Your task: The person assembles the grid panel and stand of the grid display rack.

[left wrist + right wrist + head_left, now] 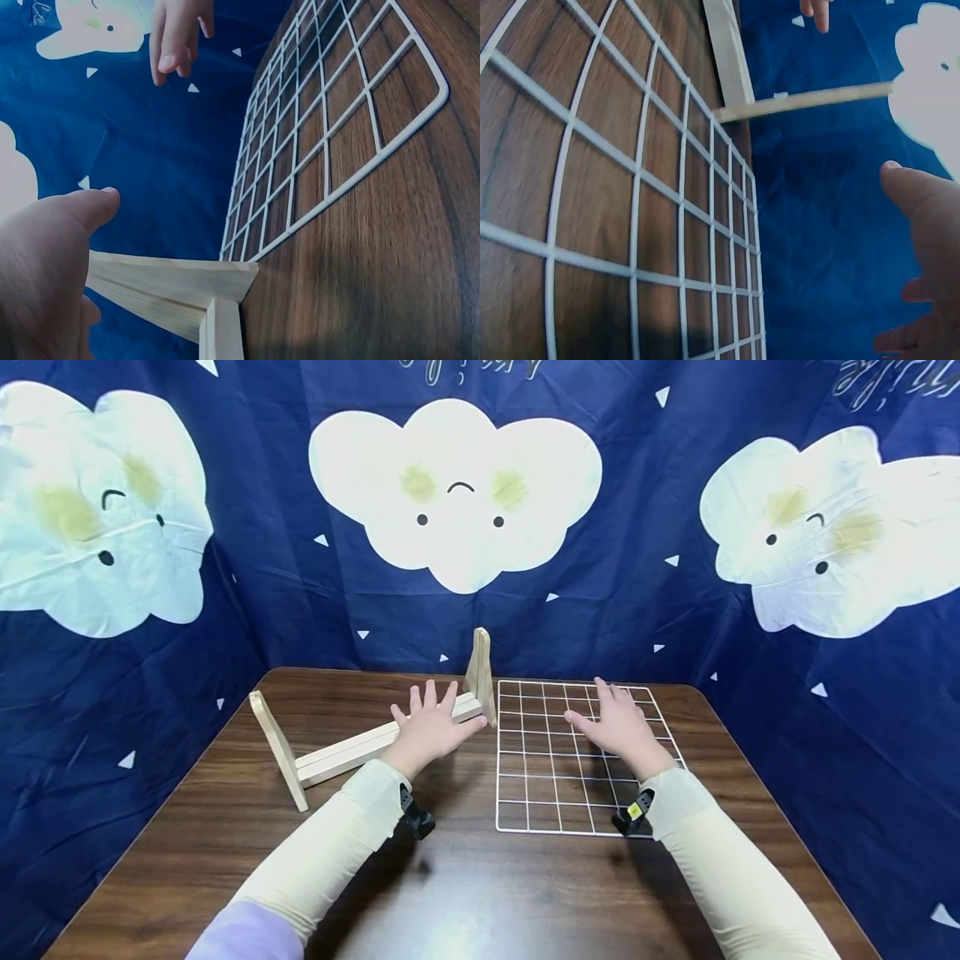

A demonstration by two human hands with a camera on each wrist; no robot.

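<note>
In the head view my left hand (pixel 432 732) hovers with fingers spread over a light wooden stand (pixel 348 755), which has an upright at each end joined by a double crossbar. Its far upright (pixel 176 285) shows just beyond the thumb in the left wrist view. My right hand (pixel 618 727) is held above a white wire grid panel (pixel 555 789) lying flat on the table, its thumb out to the side. In the right wrist view that hand (pixel 937 247) appears apart from the grid. Neither hand holds anything.
The brown wood-grain table (pixel 480 893) is enclosed by dark blue curtains (pixel 637 602) printed with white clouds at the back and both sides. The stand's near-left upright (pixel 279 752) rises close to the table's left edge. Black wrist cameras sit on both cuffs.
</note>
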